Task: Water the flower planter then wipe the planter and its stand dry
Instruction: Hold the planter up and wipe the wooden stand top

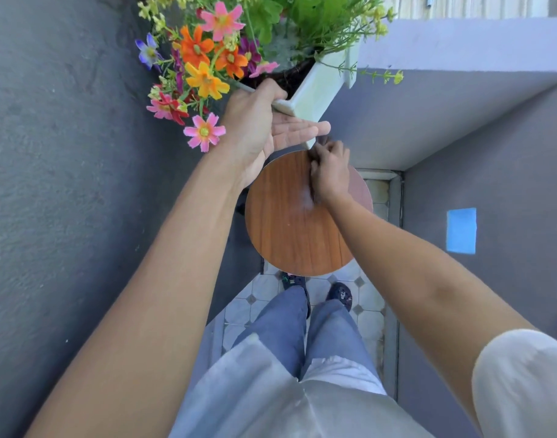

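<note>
I see two hands and one planter (318,86). The planter is a white box, and it is tipped up and lifted off the stand (296,222), above the far edge of the round top. It is full of flowers (201,58) in pink, orange, yellow and purple, with green leaves behind them.

My left hand (264,128) holds the planter at its near rim. The thumb is hooked over the rim and the fingers are stretched out flat under the box.

My right hand (331,172) is curled up tight at the far edge of the stand top, just under the low corner of the planter. It looks bunched around something small, but I cannot tell what it is pinching.

There is one stand. Its top is a round brown wood tabletop, and a pale shiny patch shows near the middle, next to my right wrist.

Below I see two legs in blue jeans and two dark shoes (340,295) on a tiled floor (365,320). One blue square (461,230) sits on the grey wall to the right. I can read no words anywhere
</note>
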Demonstrator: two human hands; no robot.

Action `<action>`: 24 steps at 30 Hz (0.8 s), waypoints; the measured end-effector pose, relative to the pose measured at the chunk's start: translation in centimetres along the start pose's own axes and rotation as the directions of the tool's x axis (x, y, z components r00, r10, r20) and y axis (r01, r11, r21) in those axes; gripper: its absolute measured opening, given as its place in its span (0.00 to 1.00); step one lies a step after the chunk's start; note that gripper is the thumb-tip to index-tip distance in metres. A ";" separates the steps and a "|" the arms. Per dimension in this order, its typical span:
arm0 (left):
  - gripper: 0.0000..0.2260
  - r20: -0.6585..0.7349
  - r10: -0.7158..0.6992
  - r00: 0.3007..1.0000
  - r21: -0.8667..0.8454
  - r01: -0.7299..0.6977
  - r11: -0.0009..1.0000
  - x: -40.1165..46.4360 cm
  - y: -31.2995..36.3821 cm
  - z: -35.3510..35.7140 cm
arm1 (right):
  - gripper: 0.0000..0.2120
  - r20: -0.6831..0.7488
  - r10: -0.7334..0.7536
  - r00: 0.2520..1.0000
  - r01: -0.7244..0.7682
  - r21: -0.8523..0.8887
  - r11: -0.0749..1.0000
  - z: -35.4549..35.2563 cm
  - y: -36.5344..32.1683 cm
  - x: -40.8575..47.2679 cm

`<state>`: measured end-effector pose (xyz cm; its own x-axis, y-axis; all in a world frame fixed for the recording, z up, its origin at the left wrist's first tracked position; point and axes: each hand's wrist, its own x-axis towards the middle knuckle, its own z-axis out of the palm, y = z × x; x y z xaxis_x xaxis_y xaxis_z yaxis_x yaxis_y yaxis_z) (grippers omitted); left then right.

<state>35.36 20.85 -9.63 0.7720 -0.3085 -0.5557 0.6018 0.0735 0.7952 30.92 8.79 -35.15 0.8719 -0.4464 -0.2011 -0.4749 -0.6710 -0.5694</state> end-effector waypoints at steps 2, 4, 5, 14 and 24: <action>0.04 -0.006 -0.009 1.000 0.000 0.009 1.000 0.1 -0.1 0.1 | 0.22 0.048 -0.090 0.995 0.094 -0.083 0.992 1.1 -1.9 -0.9; 0.08 -0.018 -0.013 1.000 0.011 0.013 1.000 0.2 -0.2 0.2 | 0.27 0.182 -0.276 0.944 0.301 -0.127 0.945 2.8 -3.9 -3.2; 0.08 -0.021 -0.011 1.000 0.017 0.011 1.000 0.2 -0.3 0.2 | 0.28 0.284 -0.362 0.888 0.407 -0.117 0.906 3.8 -4.9 -4.8; 0.05 -0.032 -0.017 0.999 0.040 0.019 0.999 0.0 -1.0 0.0 | 0.24 0.354 -0.490 0.797 0.541 -0.057 0.839 1.3 0.2 -6.5; 0.17 -0.084 -0.031 0.996 -0.006 0.030 1.000 -2.1 -5.6 1.9 | 0.26 0.186 -0.191 0.964 0.204 -0.053 0.978 -2.4 6.4 -12.2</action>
<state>29.99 19.30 -12.48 0.7676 -0.2300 -0.5983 0.6262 0.0700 0.7765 16.93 8.54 -34.38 0.9533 -0.1916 -0.2336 -0.2925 -0.7783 -0.5556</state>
